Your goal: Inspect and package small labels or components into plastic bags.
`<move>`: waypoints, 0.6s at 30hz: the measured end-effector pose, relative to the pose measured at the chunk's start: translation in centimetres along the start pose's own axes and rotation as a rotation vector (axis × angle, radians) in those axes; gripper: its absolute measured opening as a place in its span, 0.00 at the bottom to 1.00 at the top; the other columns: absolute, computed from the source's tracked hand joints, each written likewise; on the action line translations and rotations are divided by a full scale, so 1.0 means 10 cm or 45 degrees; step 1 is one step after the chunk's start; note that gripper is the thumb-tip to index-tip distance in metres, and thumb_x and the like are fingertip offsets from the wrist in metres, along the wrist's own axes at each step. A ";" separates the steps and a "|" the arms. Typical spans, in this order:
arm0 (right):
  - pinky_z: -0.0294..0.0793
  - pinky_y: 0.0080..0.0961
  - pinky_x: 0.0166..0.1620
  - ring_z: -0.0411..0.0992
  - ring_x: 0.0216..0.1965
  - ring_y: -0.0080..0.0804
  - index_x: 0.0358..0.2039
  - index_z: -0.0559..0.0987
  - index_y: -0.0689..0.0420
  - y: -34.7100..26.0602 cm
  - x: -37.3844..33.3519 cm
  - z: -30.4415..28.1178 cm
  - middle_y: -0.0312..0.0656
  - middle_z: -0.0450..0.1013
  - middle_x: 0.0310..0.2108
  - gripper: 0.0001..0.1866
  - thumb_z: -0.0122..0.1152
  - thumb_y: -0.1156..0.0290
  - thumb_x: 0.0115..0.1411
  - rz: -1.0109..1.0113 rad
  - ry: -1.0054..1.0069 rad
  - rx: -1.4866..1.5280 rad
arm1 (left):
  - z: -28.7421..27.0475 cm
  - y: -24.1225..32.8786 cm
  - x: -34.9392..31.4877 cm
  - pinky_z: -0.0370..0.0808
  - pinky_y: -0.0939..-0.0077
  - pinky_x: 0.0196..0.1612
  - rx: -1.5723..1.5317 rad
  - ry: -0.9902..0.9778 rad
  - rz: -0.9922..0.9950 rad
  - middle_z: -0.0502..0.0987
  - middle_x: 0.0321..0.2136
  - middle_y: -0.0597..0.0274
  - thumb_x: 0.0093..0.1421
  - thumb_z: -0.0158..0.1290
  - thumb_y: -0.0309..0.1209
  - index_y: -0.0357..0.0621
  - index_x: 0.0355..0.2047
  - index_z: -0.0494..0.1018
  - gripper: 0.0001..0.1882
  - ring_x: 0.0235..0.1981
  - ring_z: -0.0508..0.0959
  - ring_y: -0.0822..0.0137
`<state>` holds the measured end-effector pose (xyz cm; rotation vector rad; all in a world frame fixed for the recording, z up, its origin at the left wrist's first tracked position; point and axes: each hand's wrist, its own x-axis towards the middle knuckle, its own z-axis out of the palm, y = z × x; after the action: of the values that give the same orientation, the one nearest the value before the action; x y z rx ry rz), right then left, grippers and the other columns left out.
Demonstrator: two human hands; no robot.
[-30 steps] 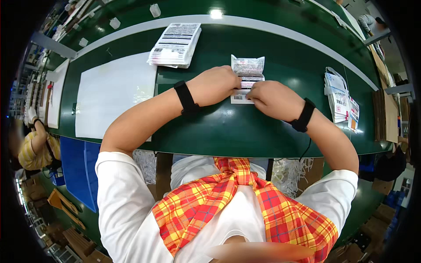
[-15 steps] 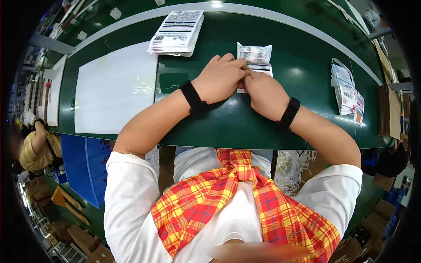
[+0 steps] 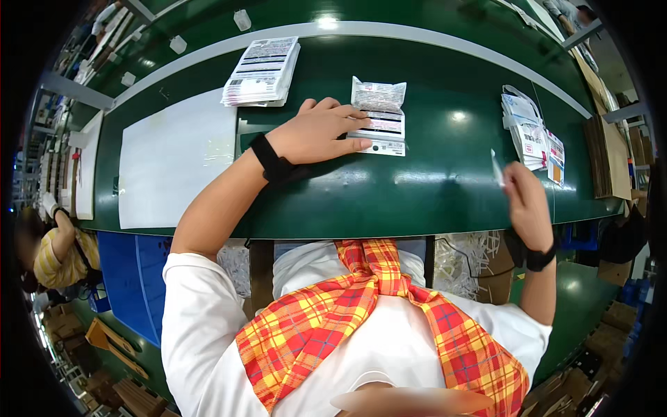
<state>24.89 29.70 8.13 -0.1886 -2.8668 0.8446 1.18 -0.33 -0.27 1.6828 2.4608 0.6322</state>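
Note:
A printed white packet (image 3: pixel 385 125) lies on the green table in front of me, its far end creased and raised. My left hand (image 3: pixel 316 133) rests flat with fingers stretched over the packet's left edge. Off to the right, my right hand (image 3: pixel 526 201) is closed, with a small thin whitish strip (image 3: pixel 497 168) sticking out of its fingertips. Motion smears the strip, and its exact kind does not show. Just beyond that hand sits a bundle of printed packets (image 3: pixel 526 128) in a band, with a smaller orange-marked packet (image 3: pixel 555 158) beside it.
A stack of similar packets (image 3: pixel 260 73) stands at the back left. Left of my hand lies a large white sheet (image 3: pixel 177 163). Brown cardboard (image 3: pixel 603 160) leans at the table's right end. Below the table are a blue bin (image 3: pixel 132 285) and shredded paper (image 3: pixel 462 267).
My right hand has left the packet and swung right, carrying the thin strip. My left hand has flattened out on the packet, whose label side shows more now.

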 end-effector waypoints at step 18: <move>0.72 0.31 0.50 0.74 0.46 0.41 0.52 0.74 0.64 -0.16 -0.26 -0.11 0.49 0.75 0.43 0.19 0.59 0.65 0.65 0.098 0.273 -0.061 | 0.01 0.15 0.22 0.62 0.61 0.51 0.109 0.037 -0.081 0.78 0.35 0.60 0.53 0.58 0.29 0.46 0.41 0.75 0.13 0.44 0.74 0.57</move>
<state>27.48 28.49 9.64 -0.3737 -2.6948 0.7212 1.65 2.11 0.53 1.6273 2.5852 0.5561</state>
